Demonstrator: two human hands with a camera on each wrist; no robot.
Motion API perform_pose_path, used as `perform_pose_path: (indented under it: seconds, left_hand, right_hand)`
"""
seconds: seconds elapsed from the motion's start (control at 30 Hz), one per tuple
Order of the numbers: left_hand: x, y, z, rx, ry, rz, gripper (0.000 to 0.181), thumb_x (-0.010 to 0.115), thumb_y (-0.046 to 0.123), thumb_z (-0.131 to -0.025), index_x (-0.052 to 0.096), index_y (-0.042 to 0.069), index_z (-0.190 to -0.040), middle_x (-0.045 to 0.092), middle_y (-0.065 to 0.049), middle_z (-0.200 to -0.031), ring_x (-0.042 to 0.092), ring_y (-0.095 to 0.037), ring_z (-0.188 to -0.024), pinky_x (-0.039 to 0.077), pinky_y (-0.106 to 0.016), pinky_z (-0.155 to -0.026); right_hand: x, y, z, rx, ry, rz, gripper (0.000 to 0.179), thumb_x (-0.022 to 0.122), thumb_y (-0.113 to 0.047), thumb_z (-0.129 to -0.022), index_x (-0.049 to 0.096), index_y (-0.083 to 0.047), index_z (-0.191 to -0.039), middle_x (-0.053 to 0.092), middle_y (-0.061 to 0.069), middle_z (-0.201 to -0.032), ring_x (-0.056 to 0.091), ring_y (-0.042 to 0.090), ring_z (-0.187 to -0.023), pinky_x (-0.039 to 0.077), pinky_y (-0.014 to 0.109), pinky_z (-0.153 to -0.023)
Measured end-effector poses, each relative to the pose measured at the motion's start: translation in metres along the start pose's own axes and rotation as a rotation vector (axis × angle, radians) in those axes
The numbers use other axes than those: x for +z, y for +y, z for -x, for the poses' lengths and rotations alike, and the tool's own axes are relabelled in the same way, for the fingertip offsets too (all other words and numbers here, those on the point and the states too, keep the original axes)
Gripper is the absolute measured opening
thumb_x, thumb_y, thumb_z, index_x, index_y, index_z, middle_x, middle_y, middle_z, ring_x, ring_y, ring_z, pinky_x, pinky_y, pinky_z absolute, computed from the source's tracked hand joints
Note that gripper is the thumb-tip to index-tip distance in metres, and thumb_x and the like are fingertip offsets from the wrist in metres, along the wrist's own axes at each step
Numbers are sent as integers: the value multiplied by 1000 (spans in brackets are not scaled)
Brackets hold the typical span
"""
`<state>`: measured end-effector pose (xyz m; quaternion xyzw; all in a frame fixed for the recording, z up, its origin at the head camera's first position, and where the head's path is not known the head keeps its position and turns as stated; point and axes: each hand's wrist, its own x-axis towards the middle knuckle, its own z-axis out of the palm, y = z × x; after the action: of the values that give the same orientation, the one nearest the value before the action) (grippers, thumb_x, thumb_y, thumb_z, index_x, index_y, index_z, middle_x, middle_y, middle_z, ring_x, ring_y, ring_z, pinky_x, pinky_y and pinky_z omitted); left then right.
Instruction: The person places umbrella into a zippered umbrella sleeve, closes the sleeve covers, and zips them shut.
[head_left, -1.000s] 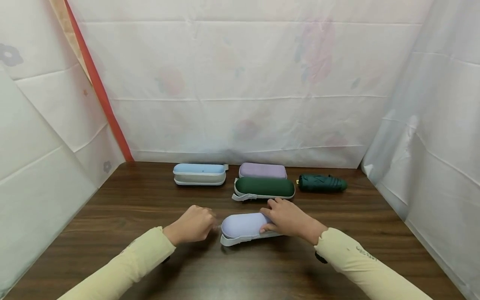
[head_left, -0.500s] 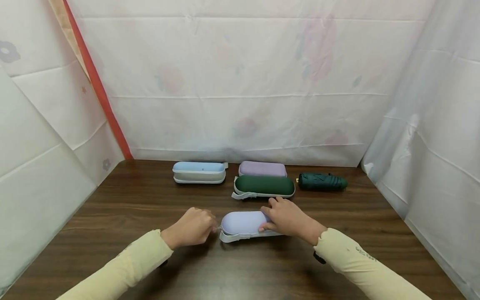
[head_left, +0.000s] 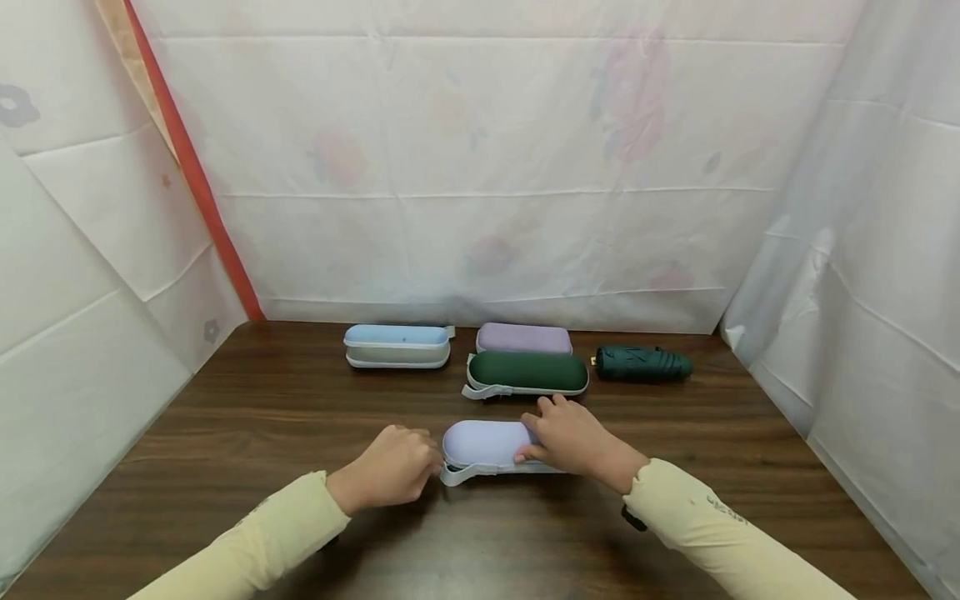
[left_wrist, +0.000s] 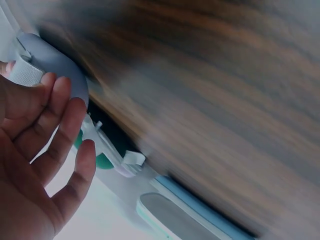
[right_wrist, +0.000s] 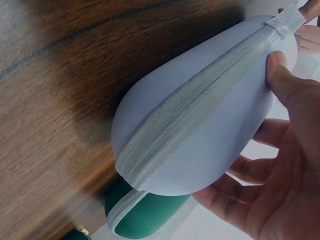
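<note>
A lavender zip case (head_left: 487, 443) with a pale grey zip band lies at the middle of the table. My right hand (head_left: 573, 437) grips its right part from above, thumb on the near side and fingers on the far side. In the right wrist view the thumb and several fingertips press the smooth shell. At the case's left end my left hand (head_left: 401, 465) has thumb and forefinger together on the zipper pull, which the fingertips mostly hide. The light grey strap (left_wrist: 27, 73) shows right beside these fingertips in the left wrist view, while the other fingers are spread.
Behind lies a dark green zip case (head_left: 528, 372), with a purple case (head_left: 525, 337) just beyond it. A light blue case (head_left: 397, 346), gaping along its front, stands at the back left. A folded dark green umbrella (head_left: 643, 363) lies at the back right. White sheeting (head_left: 480, 167) encloses the table.
My left hand has shifted slightly right and nearer, closing up against the left end of the lavender case. The right hand keeps its grip, and the other things stay put.
</note>
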<state>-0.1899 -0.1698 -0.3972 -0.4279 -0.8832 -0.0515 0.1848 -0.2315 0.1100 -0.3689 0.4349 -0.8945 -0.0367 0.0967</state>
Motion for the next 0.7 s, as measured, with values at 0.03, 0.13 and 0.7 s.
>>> perform_pose_path:
  seconds: [0.03, 0.13, 0.7]
  left_hand:
    - [0, 1, 0, 3, 3, -6, 34, 63, 0, -73, 45, 21, -53, 42, 11, -55, 42, -7, -53, 26, -24, -42]
    - [1, 5, -1, 10, 16, -36, 35, 63, 2, -73, 43, 20, -52, 45, 10, -55, 48, -11, -55, 29, -26, -43]
    - [8, 25, -15, 13, 61, -118, 33, 70, 5, -65, 44, 19, -52, 46, 7, -55, 52, -13, -59, 29, -28, -46]
  right_hand:
    - [0, 0, 0, 3, 0, 1, 50, 63, -54, -85, 69, -7, -102, 56, 8, -79, 50, 22, -70, 47, 37, -64]
    - [-1, -1, 0, 6, 0, 6, 50, 63, -54, -85, 69, -7, -101, 56, 8, -79, 50, 22, -70, 47, 37, -64]
    - [-2, -1, 0, 6, -11, 2, 51, 62, -53, -86, 69, -6, -102, 57, 8, -81, 50, 22, -72, 47, 36, -65]
